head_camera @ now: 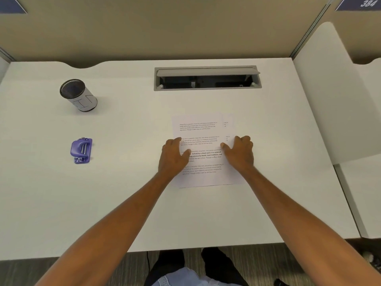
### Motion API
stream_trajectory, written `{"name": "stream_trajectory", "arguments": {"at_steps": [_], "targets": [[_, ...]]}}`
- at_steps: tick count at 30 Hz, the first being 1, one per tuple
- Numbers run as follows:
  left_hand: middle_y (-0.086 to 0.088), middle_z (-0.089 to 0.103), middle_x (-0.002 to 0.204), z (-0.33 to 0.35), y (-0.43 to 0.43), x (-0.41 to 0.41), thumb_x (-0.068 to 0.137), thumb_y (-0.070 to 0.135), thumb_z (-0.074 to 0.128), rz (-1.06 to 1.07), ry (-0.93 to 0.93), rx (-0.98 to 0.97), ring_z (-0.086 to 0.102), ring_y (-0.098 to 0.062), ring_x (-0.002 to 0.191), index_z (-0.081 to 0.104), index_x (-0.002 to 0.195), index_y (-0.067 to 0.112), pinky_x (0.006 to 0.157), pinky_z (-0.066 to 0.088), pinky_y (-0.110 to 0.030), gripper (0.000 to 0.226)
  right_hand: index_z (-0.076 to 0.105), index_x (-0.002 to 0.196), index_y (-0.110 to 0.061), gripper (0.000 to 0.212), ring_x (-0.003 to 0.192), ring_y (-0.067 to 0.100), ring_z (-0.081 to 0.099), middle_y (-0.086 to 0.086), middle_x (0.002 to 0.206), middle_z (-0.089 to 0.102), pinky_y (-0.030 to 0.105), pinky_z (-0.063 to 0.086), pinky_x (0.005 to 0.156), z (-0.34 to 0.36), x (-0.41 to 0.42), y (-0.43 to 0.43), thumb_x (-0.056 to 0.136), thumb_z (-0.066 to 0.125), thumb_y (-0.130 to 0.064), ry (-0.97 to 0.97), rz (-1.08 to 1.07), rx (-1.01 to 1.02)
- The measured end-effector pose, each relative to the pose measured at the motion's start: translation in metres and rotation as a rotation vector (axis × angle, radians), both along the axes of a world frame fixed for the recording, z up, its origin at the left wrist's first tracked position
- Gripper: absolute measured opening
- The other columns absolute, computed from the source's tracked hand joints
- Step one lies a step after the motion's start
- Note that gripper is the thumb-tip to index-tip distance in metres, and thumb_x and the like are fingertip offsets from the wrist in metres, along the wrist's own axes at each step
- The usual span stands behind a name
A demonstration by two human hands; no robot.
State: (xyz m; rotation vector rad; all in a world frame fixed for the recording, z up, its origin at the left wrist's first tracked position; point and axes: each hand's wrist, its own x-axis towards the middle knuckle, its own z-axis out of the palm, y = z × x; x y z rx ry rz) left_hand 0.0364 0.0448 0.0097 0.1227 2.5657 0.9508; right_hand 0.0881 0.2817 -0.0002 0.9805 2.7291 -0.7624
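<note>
A small stack of printed white sheets (199,129) lies on the white desk (127,182), right of centre. The top sheet sits shifted left, so a strip of the sheet beneath shows along the right edge. My left hand (175,156) rests flat on the left side of the stack, thumb on the text. My right hand (240,151) lies on the right side, fingers bent down over the right edge of the sheets and thumb on the top sheet. A purple hole punch (81,150) sits apart at the left.
A black mesh pen cup (78,95) with a white paper label stands at the back left. An open grey cable hatch (207,78) is set into the desk behind the papers. A beige partition closes the back; a white divider (327,96) stands at the right.
</note>
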Motion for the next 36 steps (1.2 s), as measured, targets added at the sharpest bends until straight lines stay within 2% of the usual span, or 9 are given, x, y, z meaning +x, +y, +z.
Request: {"name": "stream_trajectory", "arguments": {"at_steps": [5,9,13,17,24,28,30,32,36], "targets": [[-0.016,0.06,0.154,-0.002,-0.011,-0.005,0.105,0.034,0.07,0.159,-0.027,0.085,0.059,-0.035,0.141,0.055,0.156,0.01,0.12,0.046,-0.05,0.059,0.059,0.138,0.001,0.057,0.14,0.04,0.044,0.019,0.146,0.049,0.051,0.049,0.106,0.003,0.003,0.013,0.104,0.066,-0.044,0.021,-0.077,-0.037],[-0.01,0.063,0.153,0.003,-0.012,-0.01,0.105,0.04,0.07,0.204,-0.108,0.193,0.063,-0.027,0.135,0.057,0.155,0.012,0.115,0.047,-0.037,0.06,0.059,0.141,0.003,0.054,0.142,0.04,0.043,0.021,0.147,0.049,0.051,0.049,0.108,0.003,0.002,0.016,0.106,0.065,-0.038,0.032,-0.062,-0.066],[-0.005,0.062,0.155,0.005,-0.007,-0.011,0.104,0.05,0.069,0.193,-0.171,0.269,0.062,-0.02,0.134,0.057,0.156,0.017,0.114,0.045,-0.034,0.063,0.061,0.139,0.002,0.049,0.141,0.04,0.044,0.021,0.145,0.051,0.05,0.048,0.109,0.003,0.0,0.013,0.107,0.063,-0.034,0.029,-0.05,-0.068],[-0.002,0.063,0.155,0.003,-0.002,-0.011,0.103,0.054,0.069,0.174,-0.192,0.288,0.059,-0.013,0.122,0.058,0.155,0.019,0.107,0.043,-0.03,0.064,0.062,0.139,0.002,0.047,0.14,0.04,0.044,0.021,0.145,0.051,0.049,0.046,0.111,0.002,-0.001,0.01,0.107,0.062,-0.032,0.033,-0.041,-0.086],[-0.002,0.063,0.155,0.001,0.003,-0.011,0.102,0.056,0.069,0.148,-0.196,0.302,0.058,-0.013,0.122,0.058,0.155,0.021,0.105,0.042,-0.031,0.064,0.06,0.142,0.003,0.05,0.14,0.041,0.045,0.022,0.145,0.051,0.048,0.044,0.112,0.002,-0.004,0.003,0.107,0.062,-0.033,0.04,-0.012,-0.107],[0.001,0.067,0.149,0.0,-0.002,-0.011,0.103,0.051,0.071,0.143,-0.154,0.312,0.063,-0.015,0.123,0.062,0.149,0.022,0.103,0.045,-0.03,0.056,0.058,0.143,0.002,0.052,0.141,0.042,0.046,0.022,0.146,0.051,0.049,0.044,0.111,0.002,-0.003,0.005,0.106,0.064,-0.032,0.043,-0.041,-0.124],[0.0,0.069,0.148,-0.001,-0.006,-0.009,0.103,0.039,0.073,0.088,-0.06,0.276,0.067,-0.019,0.126,0.065,0.147,0.018,0.104,0.05,-0.031,0.049,0.057,0.144,0.001,0.05,0.14,0.042,0.046,0.022,0.146,0.051,0.048,0.045,0.11,0.002,-0.002,0.006,0.104,0.065,-0.029,0.047,-0.082,-0.126],[-0.002,0.068,0.15,-0.004,-0.011,-0.006,0.102,0.028,0.075,-0.063,0.047,0.164,0.066,-0.023,0.132,0.065,0.148,0.015,0.109,0.052,-0.035,0.048,0.055,0.144,0.001,0.05,0.139,0.043,0.047,0.023,0.146,0.051,0.048,0.044,0.109,0.003,-0.001,0.006,0.103,0.065,-0.025,0.047,-0.106,-0.128],[-0.002,0.061,0.157,-0.01,-0.019,0.001,0.102,0.033,0.076,-0.312,0.106,-0.042,0.054,-0.025,0.148,0.066,0.148,0.018,0.119,0.045,-0.042,0.049,0.053,0.145,0.0,0.049,0.139,0.044,0.046,0.023,0.147,0.051,0.047,0.044,0.108,0.004,-0.003,0.003,0.103,0.064,-0.023,0.046,-0.111,-0.15]]}}
